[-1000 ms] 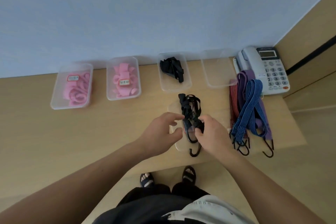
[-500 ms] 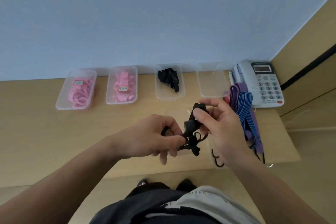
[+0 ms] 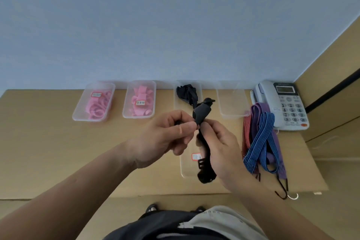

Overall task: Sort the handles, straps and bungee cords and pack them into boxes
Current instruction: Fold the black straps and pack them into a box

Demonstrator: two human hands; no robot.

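**BLACK STRAP HELD IN BOTH HANDS OVER FRONT BOX**

Black strap [image 3: 202,114] is off the table [image 3: 48,142], above its front edge right of centre. Left hand [image 3: 167,138]: thumb and forefinger pinched together on the strap's folded upper part; other fingers curled under. Right hand [image 3: 220,150]: fingers wrapped round the mid section, so that length is hidden. The lower end with buckle hangs below the palm.

Under the hands lies a clear box [image 3: 185,167], partly covered by the right hand; its red-bordered label [image 3: 196,156] can't be read.

Back edge, L to R:
- box w/ pink rings [image 3: 80,103], label illegible
- box w/ pink straps [image 3: 126,111], label illegible
- box w/ black straps [image 3: 178,103], half hidden behind the held strap
- clear box, no contents visible [image 3: 231,103]

Back right corner: telephone [image 3: 286,103]. Bungee cords [image 3: 261,138] (red, purple, blue striped) lie just beside it toward the front edge; hooks [image 3: 282,191] overhang that edge.
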